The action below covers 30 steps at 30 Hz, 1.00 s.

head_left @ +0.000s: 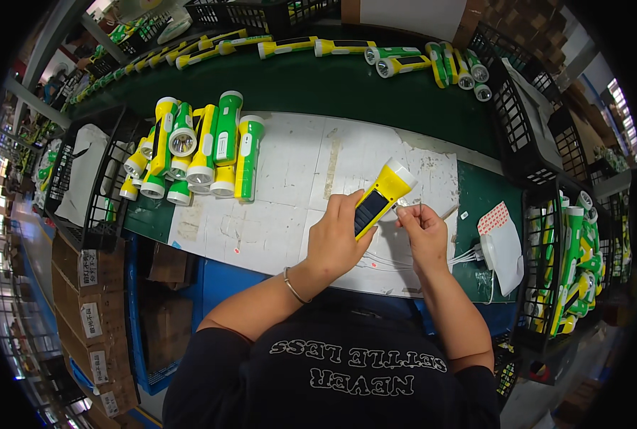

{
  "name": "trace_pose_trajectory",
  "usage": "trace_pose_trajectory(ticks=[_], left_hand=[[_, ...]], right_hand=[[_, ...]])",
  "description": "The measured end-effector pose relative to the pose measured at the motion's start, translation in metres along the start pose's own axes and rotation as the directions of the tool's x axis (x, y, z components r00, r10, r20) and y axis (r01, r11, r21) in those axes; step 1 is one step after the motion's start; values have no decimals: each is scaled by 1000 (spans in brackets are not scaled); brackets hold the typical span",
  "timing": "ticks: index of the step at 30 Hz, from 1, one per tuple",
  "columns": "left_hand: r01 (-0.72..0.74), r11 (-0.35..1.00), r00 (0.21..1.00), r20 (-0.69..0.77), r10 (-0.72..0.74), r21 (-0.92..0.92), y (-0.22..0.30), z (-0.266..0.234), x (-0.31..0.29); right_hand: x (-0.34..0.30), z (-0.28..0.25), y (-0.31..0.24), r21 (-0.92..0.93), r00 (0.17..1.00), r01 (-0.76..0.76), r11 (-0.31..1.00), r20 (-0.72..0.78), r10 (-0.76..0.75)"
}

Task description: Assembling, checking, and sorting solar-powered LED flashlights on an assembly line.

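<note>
Nearest me: a metal bracelet point(294, 287) on my left wrist, over the near edge of the white board point(282, 168)

Left hand point(332, 234): wrapped round the barrel of a yellow flashlight point(382, 194); dark panel up, white head tilted to the far right. It is held above the board, right of the middle

Right hand point(425, 239): thumb and forefinger in a narrow pinch just beside the flashlight's flank, near the head. A small bright bit point(402, 206) shows there; whether I grip it, I cannot tell

Judgement: this looks like fine fingertip work on the side. Best done with the left hand as a steady clamp, flank turned to face the right fingertips, pressure light and straight, no twisting. Forcing at an angle could harm a small part

White cables point(394, 265) pass under the right wrist, running right to a white unit point(487, 250); slack matters, as a snag would tug the work

Farther left: a heap of green and yellow flashlights point(227, 132), best given room

Far side: a line of more flashlights point(287, 46) on the green surface point(375, 93)
</note>
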State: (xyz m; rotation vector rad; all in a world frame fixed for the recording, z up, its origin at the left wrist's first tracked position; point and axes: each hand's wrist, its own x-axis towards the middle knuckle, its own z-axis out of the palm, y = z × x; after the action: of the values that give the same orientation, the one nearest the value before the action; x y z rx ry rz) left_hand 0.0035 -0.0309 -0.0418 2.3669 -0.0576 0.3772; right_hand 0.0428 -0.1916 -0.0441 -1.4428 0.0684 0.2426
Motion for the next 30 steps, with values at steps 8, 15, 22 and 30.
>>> trace_pose_trajectory(ticks=[8, 15, 22, 30], left_hand=[[32, 996, 993, 112, -24, -77, -5, 0, 7], [51, 994, 991, 128, -38, -101, -11, -24, 18], [168, 921, 818, 571, 69, -353, 11, -32, 3], [765, 358, 438, 839, 321, -536, 8, -35, 3]], right_hand=[[6, -6, 1, -9, 999, 3, 1000, 51, -2], [10, -38, -12, -588, 977, 180, 789, 199, -74], [26, -27, -64, -579, 896, 410, 705, 400, -192], [20, -27, -62, -205, 648, 702, 682, 581, -492]])
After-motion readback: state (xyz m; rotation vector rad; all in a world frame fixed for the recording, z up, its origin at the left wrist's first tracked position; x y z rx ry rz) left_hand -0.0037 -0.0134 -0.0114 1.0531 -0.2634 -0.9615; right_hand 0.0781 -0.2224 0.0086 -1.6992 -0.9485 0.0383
